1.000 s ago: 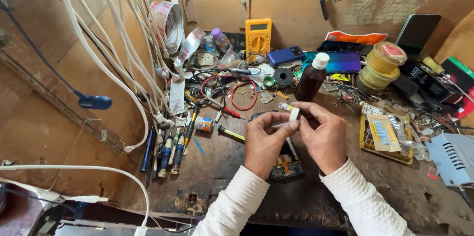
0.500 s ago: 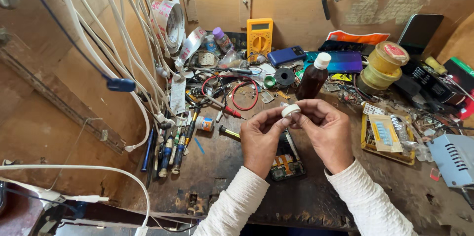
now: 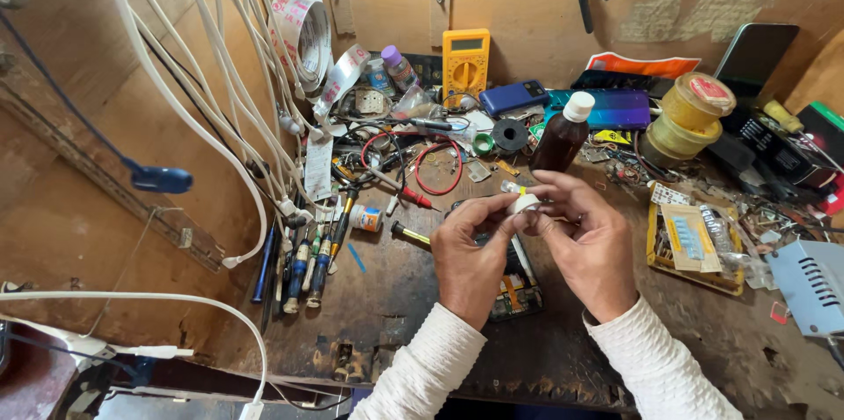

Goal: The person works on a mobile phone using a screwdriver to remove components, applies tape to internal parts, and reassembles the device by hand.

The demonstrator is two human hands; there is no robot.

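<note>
Above the scratched wooden bench, the left hand and right hand pinch a small round white roll; behind stands a brown bottle with a white cap.

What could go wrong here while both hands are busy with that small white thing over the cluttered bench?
The small white piece, pinched between the left hand and the right hand, might slip and vanish among the loose parts below. The brown bottle stands just behind the fingers; a nudge could tip it.
</note>
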